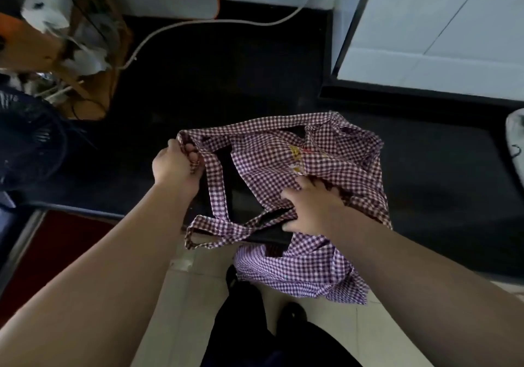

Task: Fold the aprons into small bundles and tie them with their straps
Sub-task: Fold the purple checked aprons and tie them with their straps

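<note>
A purple-and-white checked apron (326,162) lies crumpled on the black countertop (198,97), with its lower part hanging over the front edge. A small yellow and red patch shows on it near the middle. My left hand (175,165) pinches the top left corner of the apron where a strap begins. My right hand (314,208) grips bunched cloth near the middle of the apron. A checked strap (218,228) loops loosely at the counter's front edge between my arms.
A white cable (198,23) runs across the back of the counter. Cluttered brown and white items (56,40) sit at the far left, above a dark fan grille (25,140). White tiled wall panels (439,26) rise at the back right. A white object (514,143) lies at the right edge.
</note>
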Demonstrator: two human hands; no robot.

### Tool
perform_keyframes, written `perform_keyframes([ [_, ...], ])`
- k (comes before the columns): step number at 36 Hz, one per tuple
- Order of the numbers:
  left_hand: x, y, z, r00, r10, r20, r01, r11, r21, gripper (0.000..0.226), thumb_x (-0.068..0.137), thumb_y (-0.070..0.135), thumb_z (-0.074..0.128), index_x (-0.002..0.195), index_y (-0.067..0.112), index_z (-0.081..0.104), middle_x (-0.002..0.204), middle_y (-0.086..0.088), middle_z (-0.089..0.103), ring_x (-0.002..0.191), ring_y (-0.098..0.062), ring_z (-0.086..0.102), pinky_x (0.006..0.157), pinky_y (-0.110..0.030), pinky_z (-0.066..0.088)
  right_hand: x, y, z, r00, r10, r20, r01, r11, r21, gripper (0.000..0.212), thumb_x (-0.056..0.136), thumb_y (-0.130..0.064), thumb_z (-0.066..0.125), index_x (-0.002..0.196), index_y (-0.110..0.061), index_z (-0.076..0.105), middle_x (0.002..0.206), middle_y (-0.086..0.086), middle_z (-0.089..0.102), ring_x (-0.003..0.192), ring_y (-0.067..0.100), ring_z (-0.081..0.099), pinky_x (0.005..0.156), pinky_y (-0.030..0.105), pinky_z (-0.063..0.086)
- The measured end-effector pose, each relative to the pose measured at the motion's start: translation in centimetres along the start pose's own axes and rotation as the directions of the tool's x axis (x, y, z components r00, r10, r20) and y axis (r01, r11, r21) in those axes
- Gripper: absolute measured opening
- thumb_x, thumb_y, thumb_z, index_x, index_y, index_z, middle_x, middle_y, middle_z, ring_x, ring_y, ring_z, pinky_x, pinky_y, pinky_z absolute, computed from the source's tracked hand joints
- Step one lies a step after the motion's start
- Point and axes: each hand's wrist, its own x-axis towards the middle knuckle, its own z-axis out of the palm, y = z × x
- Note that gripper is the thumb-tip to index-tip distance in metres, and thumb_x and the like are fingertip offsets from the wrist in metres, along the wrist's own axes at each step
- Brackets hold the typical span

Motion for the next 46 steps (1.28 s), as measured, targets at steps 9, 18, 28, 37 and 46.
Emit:
perform_keyframes([
  [9,2.6,0.8,-0.9,0.969,0.208,-0.132,-0.124,0.876,0.467,0.022,0.102,0.018,0.039,0.12,0.02,0.051,0.097,-0.002,0.058,0.077,-0.017,0.054,0.063,-0.029,0.041,0.4,1.7,-2.0,0.692,0.33,-0.642,0.165,0.793,0.586,0.022,0.096,0.0,0.041,0.117,-0.001,0.048,0.073,0.0,0.05,0.061,0.021,0.048,0.053,0.027,0.022],
  [18,1.9,1.5,0.6,0.908,0.072,0.413,-0.417,0.051,0.907,0.026,0.086,0.028,0.057,0.109,0.025,0.066,0.125,-0.011,0.054,0.119,-0.035,0.049,0.099,-0.049,0.044,-0.4,4.4,-4.2,0.736,0.489,-0.469,0.008,0.686,0.728,0.029,0.093,0.001,0.043,0.112,-0.009,0.062,0.103,0.003,0.058,0.089,0.016,0.05,0.074,0.02,0.032],
  [28,2.0,0.3,3.3,0.697,-0.149,0.702,-0.69,-0.409,0.598,0.036,0.101,0.038,0.033,0.119,0.02,0.06,0.124,-0.004,0.053,0.114,-0.026,0.05,0.095,-0.044,0.039,-0.6,0.8,-1.9,0.967,0.255,0.009,-0.193,0.707,0.681,0.079,0.089,-0.07,0.027,0.061,-0.01,0.069,0.068,0.005,0.068,0.072,0.021,0.063,0.092,0.04,0.043],
  [37,3.8,0.9,2.1,0.703,-0.057,0.709,-0.573,-0.635,0.518,0.056,0.093,0.051,0.052,0.135,0.016,0.04,0.129,-0.008,0.05,0.117,-0.027,0.051,0.095,-0.04,0.039,1.3,-3.2,-1.8,0.924,0.383,0.014,-0.364,0.866,0.342,0.073,0.066,-0.09,0.04,0.074,-0.019,0.054,0.089,-0.005,0.064,0.107,0.026,0.055,0.108,0.071,0.004],
  [46,6.2,1.4,0.4,0.795,0.046,0.605,-0.558,-0.336,0.759,0.038,0.097,0.028,0.05,0.126,0.005,0.042,0.124,-0.019,0.05,0.11,-0.036,0.052,0.077,-0.041,0.043,1.7,-4.6,-0.5,0.897,0.44,-0.044,-0.407,0.86,0.309,0.032,0.09,-0.034,0.06,0.116,-0.022,0.047,0.11,-0.002,0.057,0.122,0.033,0.047,0.11,0.067,-0.001],
])
